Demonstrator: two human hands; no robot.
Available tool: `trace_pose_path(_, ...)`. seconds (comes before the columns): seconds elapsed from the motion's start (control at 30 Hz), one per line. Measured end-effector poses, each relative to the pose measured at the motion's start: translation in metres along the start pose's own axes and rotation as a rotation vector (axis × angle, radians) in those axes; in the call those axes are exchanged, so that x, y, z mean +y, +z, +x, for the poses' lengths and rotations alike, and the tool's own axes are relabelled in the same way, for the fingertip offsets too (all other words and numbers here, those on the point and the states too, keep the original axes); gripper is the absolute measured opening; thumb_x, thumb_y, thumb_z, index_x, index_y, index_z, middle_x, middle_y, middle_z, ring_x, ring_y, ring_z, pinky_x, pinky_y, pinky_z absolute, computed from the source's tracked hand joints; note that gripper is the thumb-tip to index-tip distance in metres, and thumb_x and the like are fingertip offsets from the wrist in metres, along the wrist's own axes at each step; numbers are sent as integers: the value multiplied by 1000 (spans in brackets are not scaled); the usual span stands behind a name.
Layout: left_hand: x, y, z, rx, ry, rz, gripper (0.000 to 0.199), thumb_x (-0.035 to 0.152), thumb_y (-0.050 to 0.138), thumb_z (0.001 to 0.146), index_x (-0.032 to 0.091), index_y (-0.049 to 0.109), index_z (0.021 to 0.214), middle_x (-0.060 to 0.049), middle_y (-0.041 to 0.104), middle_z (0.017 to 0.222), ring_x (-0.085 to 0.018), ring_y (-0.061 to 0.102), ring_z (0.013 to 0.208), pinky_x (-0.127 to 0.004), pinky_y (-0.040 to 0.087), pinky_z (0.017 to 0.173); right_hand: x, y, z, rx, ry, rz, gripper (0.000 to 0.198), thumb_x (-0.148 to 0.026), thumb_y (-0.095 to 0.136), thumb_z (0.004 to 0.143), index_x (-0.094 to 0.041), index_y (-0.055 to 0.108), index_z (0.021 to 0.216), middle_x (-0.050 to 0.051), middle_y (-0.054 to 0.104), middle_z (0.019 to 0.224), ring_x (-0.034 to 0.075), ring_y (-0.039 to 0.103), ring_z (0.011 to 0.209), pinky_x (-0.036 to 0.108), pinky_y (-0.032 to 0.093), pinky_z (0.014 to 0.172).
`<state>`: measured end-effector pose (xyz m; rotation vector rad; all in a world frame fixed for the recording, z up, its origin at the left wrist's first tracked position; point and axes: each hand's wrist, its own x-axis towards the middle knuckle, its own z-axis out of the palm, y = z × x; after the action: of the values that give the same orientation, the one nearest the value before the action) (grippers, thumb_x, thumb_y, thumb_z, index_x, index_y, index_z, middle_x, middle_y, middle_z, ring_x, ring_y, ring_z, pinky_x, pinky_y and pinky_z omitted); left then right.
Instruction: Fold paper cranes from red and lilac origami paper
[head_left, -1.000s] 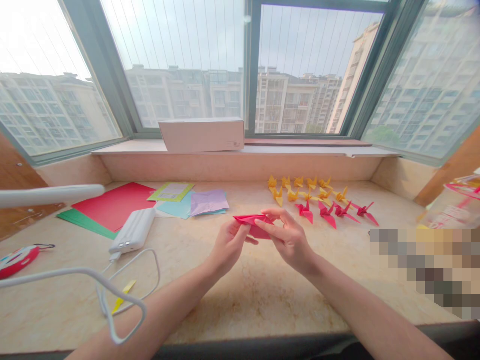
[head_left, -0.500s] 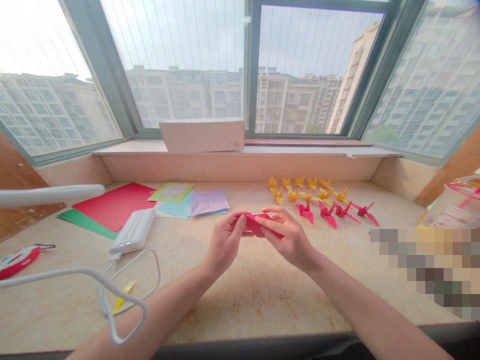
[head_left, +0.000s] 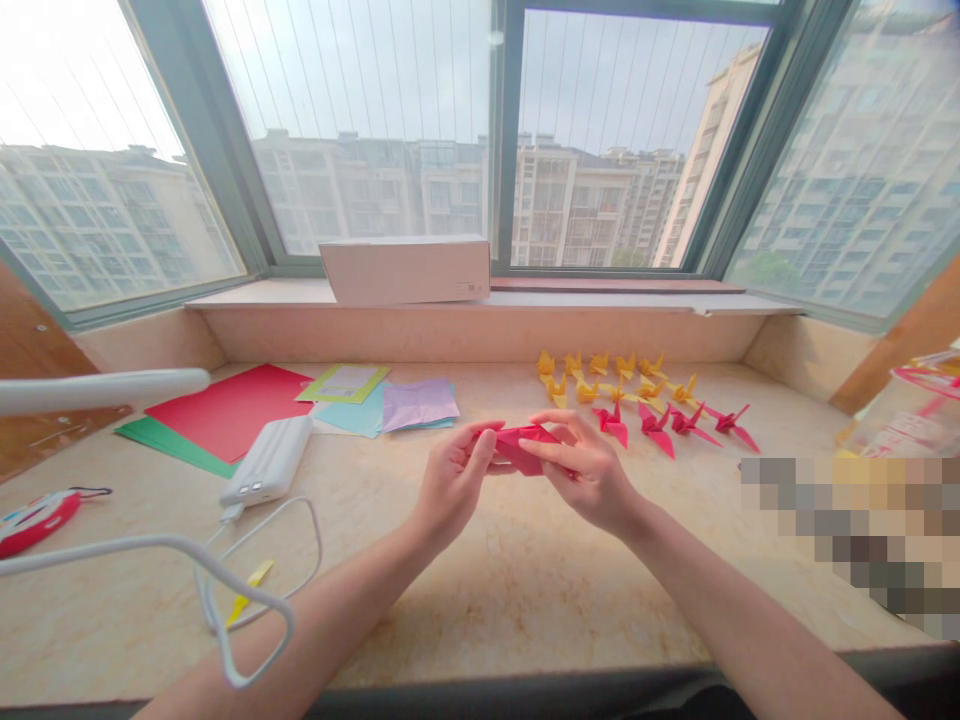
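Observation:
Between my two hands, above the stone counter (head_left: 480, 610), is a folded piece of red paper (head_left: 523, 455). My left hand (head_left: 459, 478) pinches its left end between thumb and fingers. On its right end, my right hand (head_left: 589, 468) is closed, with the index finger bent over the top edge; the fingers hide part of the fold. Several red paper cranes (head_left: 656, 430) stand in a row just beyond my right hand. Behind them are rows of yellow paper cranes (head_left: 592, 392). A stack of purple paper (head_left: 418, 407) lies beyond my left hand.
Red sheets (head_left: 232, 410), green sheets (head_left: 172, 446) and a yellow-green packet (head_left: 343, 383) lie at the left. A white power bank (head_left: 268, 460) trails a white cable (head_left: 180, 545) near my left forearm. A plastic cup (head_left: 915, 405) stands far right; a white box (head_left: 409, 272) rests on the sill.
My right hand has shifted slightly to the right along the red paper, uncovering more of its middle. My left hand keeps its pinch at nearly the same spot.

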<state>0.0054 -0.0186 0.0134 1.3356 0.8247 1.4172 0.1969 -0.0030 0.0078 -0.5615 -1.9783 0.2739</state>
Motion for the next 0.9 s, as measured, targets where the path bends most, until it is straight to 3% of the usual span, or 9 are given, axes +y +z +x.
trace_pose_path(0.27, 1, 2, 0, 3, 35, 24, 35, 45, 58, 91, 13, 64, 102, -10, 76, 94, -22, 75, 81, -36, 62, 75, 0, -3, 2, 75, 152, 43, 19, -24, 61, 91, -26, 75, 105, 10, 55, 127, 20, 66, 94, 39, 62, 80)
trace_pose_path(0.63, 2, 0, 4, 77, 30, 64, 31, 39, 69, 84, 12, 70, 99, -8, 76, 88, -22, 74, 80, -37, 64, 76, 9, -6, 1, 127, 179, 48, 18, -24, 61, 91, -27, 76, 100, 8, 61, 119, 22, 64, 105, 38, 59, 84)
trace_pose_path(0.73, 0, -2, 5, 99, 37, 73, 28, 36, 71, 82, 12, 72, 96, -6, 77, 86, -20, 74, 76, -36, 63, 76, 13, -6, 1, 132, 225, 27, 19, -24, 62, 90, -27, 73, 106, 7, 64, 117, 23, 62, 110, 41, 54, 94)
trace_pose_path(0.83, -1, -3, 5, 100, 68, 134, 25, 35, 70, 83, 14, 74, 96, -6, 78, 87, -20, 74, 76, -35, 63, 77, 14, -4, 3, 112, 358, 76, 37, -29, 67, 87, -26, 64, 124, 8, 68, 116, 23, 65, 107, 42, 54, 95)
trace_pose_path(0.9, -2, -4, 4, 87, 96, 224, 22, 34, 68, 84, 15, 75, 95, -5, 78, 89, -21, 74, 77, -35, 62, 77, 13, -4, 4, 70, 453, 94, 41, -34, 69, 86, -23, 64, 125, 9, 71, 115, 24, 67, 106, 42, 54, 94)
